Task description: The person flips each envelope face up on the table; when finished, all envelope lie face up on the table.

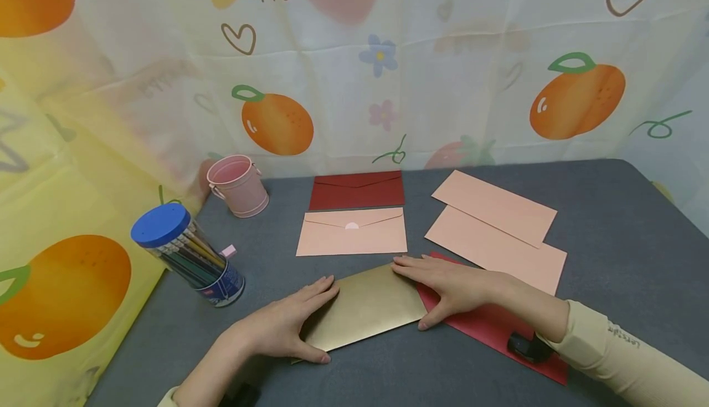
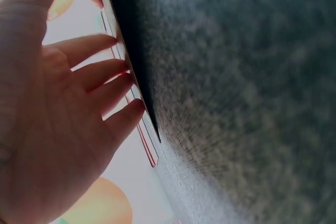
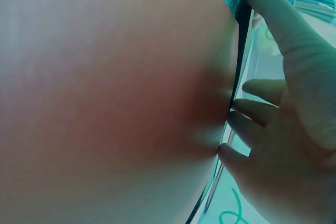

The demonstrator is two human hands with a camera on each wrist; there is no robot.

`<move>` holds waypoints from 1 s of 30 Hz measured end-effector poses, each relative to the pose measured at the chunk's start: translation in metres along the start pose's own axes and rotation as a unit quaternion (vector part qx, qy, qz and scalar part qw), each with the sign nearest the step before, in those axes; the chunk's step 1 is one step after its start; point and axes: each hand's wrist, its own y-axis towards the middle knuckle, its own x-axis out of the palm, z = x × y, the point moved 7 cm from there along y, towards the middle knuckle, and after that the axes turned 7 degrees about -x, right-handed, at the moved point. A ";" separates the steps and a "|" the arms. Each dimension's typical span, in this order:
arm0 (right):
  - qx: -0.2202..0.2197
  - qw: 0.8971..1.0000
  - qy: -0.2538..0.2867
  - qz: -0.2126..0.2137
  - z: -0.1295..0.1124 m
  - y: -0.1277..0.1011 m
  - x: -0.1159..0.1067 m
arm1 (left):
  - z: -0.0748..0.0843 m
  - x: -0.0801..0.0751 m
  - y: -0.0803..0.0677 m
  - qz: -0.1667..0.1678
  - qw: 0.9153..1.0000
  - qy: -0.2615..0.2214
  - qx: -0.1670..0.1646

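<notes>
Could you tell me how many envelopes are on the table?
6: dark red one at back, pink flap-up one, two overlapping pink ones, gold one between both hands, red one beneath.

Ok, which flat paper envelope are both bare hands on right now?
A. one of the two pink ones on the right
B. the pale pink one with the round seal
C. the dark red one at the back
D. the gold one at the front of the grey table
D: the left hand and the right hand each rest on an end of the flat gold paper envelope, apart from the others.
</notes>
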 end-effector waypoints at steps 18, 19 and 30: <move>-0.061 0.989 -0.101 0.091 -0.014 0.002 -0.014 | 0.002 -0.023 -0.009 0.053 0.994 -0.044 0.083; -0.065 0.987 -0.107 0.100 -0.015 0.002 -0.015 | 0.003 -0.025 -0.010 0.056 0.993 -0.055 0.092; -0.039 0.976 -0.095 0.189 -0.011 0.000 -0.030 | 0.008 -0.054 -0.016 0.142 0.970 -0.146 0.136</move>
